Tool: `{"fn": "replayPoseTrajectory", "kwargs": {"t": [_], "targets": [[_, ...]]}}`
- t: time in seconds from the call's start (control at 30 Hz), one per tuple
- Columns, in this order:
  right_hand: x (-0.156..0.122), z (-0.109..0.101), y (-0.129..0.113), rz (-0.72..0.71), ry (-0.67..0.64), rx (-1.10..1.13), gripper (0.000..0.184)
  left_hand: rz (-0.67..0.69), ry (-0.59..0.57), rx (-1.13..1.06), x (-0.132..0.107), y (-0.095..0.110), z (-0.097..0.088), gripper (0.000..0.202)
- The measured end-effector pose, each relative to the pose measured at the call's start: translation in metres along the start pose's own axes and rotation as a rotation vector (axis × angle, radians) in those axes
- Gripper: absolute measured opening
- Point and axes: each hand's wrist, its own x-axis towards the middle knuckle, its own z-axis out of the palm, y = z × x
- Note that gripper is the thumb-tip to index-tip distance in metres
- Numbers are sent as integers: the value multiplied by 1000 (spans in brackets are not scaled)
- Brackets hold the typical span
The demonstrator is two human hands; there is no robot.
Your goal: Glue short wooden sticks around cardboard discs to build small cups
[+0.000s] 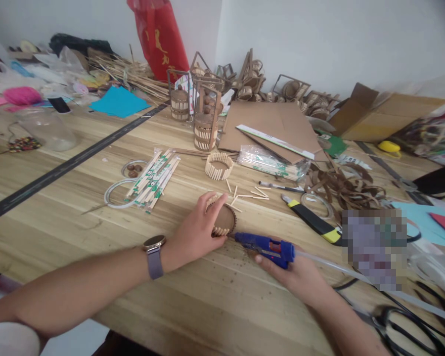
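My left hand (196, 227), with a watch on its wrist, grips a small round cardboard piece (226, 217) at its left side. Short wooden sticks stand along part of that piece's rim. In my right hand (296, 274) is a blue hot glue gun (265, 247), with a long clear glue stick running out of its back. Its nozzle points left, close to the rim of the round piece; whether it touches I cannot tell. Just beyond lie several loose cut sticks (259, 192) and a ring of upright sticks (219, 166).
Wrapped chopsticks (154, 180) and tape rolls (120, 193) lie at left. A yellow-black utility knife (315, 220), brown strips (341, 185) and black scissors (411, 326) are at right. Small stick buckets (205, 132) stand behind, beside cardboard sheets (270, 121).
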Motion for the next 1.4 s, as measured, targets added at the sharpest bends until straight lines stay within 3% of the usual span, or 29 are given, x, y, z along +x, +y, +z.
{"fn": "replayPoseTrajectory", "kwargs": {"t": [0.87,1.1,1.27,1.4], "targets": [[-1,-1,-6,-34,45,-25,33,-10,4,-20,1,0,0,92],[1,3,-3,11,136,-44,34,-14,-36,-44,-1,4,-1,94],[4,-3,8,166,266,131,36,-9,-33,-47,-2,4,-1,99],[9,-17,12,360,274,495,43,-7,-35,-57,-2,2,-1,102]]}}
